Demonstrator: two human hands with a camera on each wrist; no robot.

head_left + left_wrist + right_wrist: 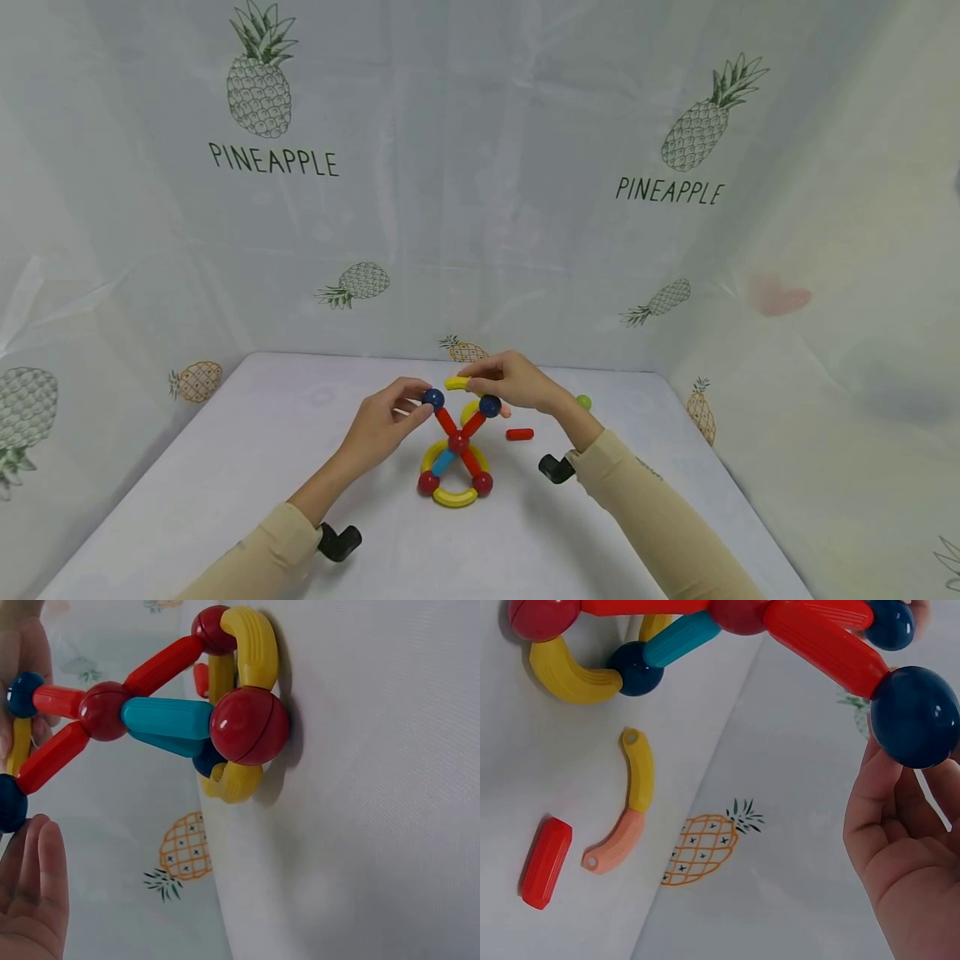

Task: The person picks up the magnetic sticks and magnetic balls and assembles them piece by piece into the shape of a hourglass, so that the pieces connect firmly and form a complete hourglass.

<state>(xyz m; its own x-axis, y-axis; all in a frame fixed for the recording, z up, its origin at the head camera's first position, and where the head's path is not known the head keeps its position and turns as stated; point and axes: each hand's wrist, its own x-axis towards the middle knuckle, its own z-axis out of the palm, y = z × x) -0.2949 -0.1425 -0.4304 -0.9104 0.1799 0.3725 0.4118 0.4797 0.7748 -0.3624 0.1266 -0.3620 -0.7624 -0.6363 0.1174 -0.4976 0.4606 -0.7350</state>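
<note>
A figure of magnetic rods and balls stands on the table. Its base is a ring of yellow curved rods (pixel 454 498) joined by balls; red and teal rods (pixel 166 718) rise to a central red ball (pixel 458 442). Two red rods fork upward from there, each topped by a dark blue ball. My left hand (pixel 381 423) holds the left blue ball (pixel 432 399) between thumb and fingers. Above the right blue ball (pixel 490 406), my right hand (pixel 517 381) pinches a yellow curved rod (pixel 457 383). Whether this rod touches the balls, I cannot tell.
Right of the figure lies a loose red rod (pixel 547 862). Beside it, a yellow curved rod (pixel 639 772) meets a pink curved rod (pixel 619 844) end to end. A green ball (pixel 583 402) sits farther back. A printed pineapple sheet (pixel 480 208) hangs behind the table.
</note>
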